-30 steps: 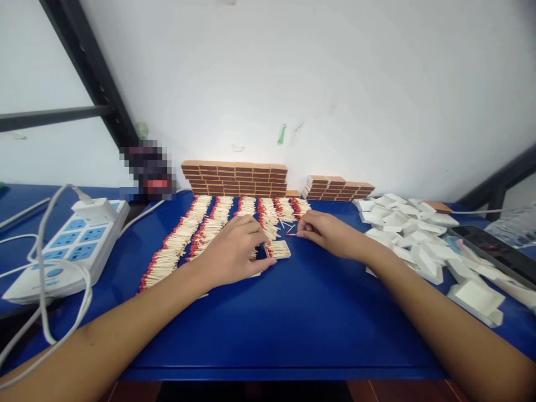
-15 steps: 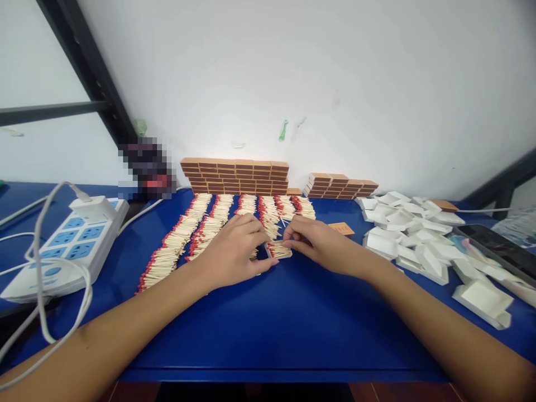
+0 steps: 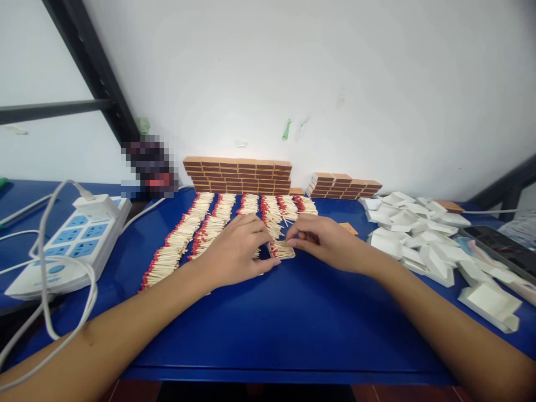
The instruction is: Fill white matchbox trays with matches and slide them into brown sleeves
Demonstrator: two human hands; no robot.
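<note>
A small white matchbox tray (image 3: 288,257) with red-headed matches (image 3: 280,249) in it rests on the blue table. My left hand (image 3: 243,245) grips its left end between curved fingers and thumb. At the tray's right end, my right hand (image 3: 316,240) has thumb and forefinger pinched together over the matchsticks; whatever lies between those fingertips is too small to make out. Rows of loose matches (image 3: 176,240) spread behind and to the left, partly covered by my left hand. One orange matchbox sleeve (image 3: 348,229) lies flat beyond my right hand.
Stacked brown matchboxes (image 3: 238,176) line the wall, with a lower stack (image 3: 343,185) to their right. Many white trays (image 3: 419,229) are heaped at right beside a phone (image 3: 498,245). A power strip (image 3: 79,240) with looping white cables (image 3: 90,285) occupies the left.
The whole view has shifted slightly. My right fingertips have drawn back a little to the right from the tray's matches, while my left hand keeps its grip.
</note>
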